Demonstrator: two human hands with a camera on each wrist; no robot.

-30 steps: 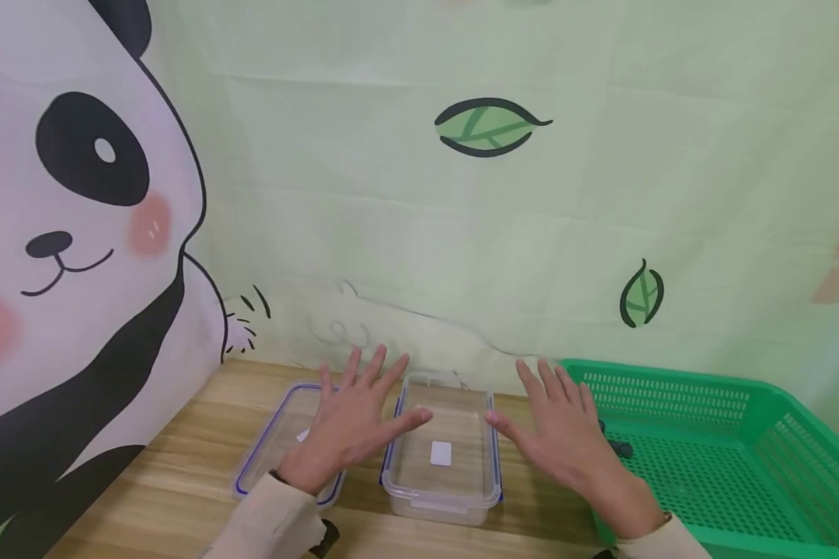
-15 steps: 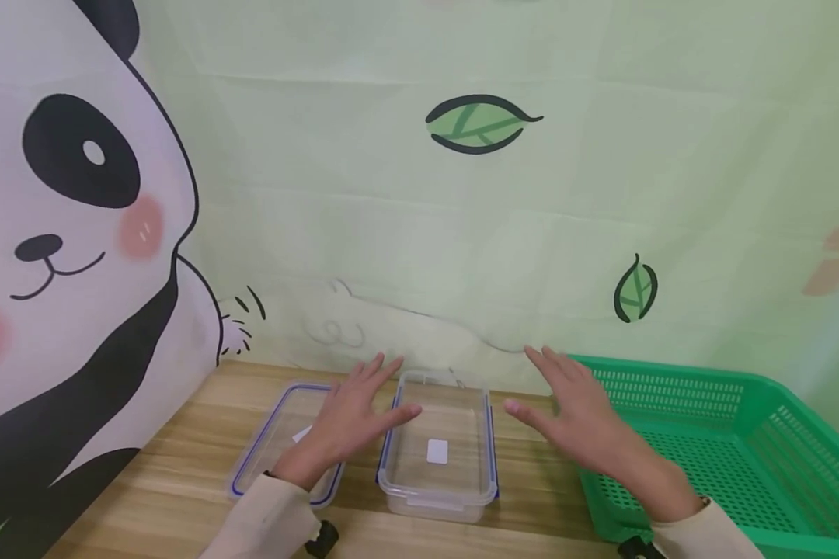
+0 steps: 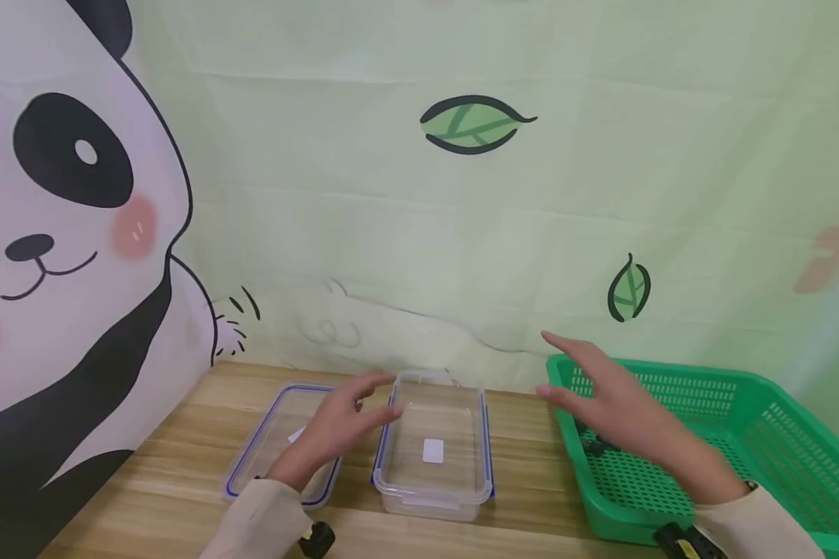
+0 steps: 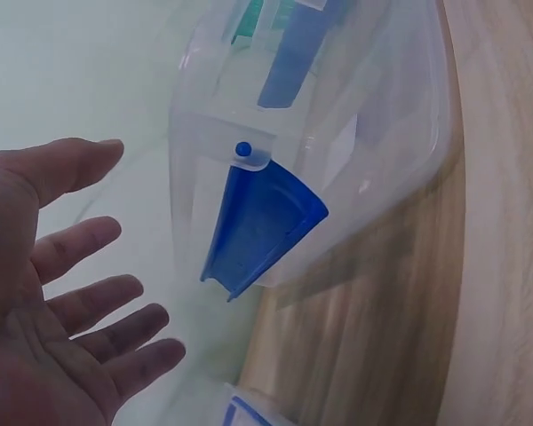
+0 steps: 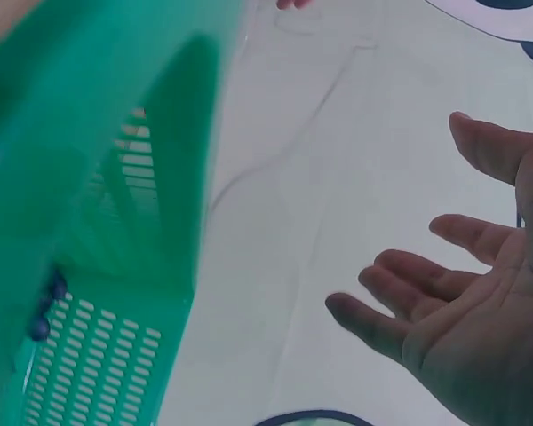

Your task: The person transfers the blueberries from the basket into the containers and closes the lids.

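Note:
My left hand [image 3: 335, 425] hovers above the clear plastic lid [image 3: 266, 454] with a blue seal, just left of a clear plastic food box [image 3: 433, 477]. Its fingers are loosely bent and hold nothing. A blue side latch [image 4: 262, 222] of the box hangs outward in the left wrist view, apart from the left hand [image 4: 80, 311]. Over the left rim of a green plastic basket [image 3: 580, 481] my right hand [image 3: 618, 407] is raised, relaxed and holding nothing. Small dark objects [image 3: 593, 444] lie inside the basket at its left side, partly covered by that hand; their kind is unclear.
Box, lid and basket stand on a wood-grain table [image 3: 182, 473]. Behind it hangs a pale green cloth [image 3: 363, 194] printed with a panda [image 3: 77, 326] and leaves. White labels are on the box and the lid.
The right hand has moved right, from beside the box to above the basket's left side. The left hand has shifted slightly left, its fingers less spread. The head view has shifted slightly.

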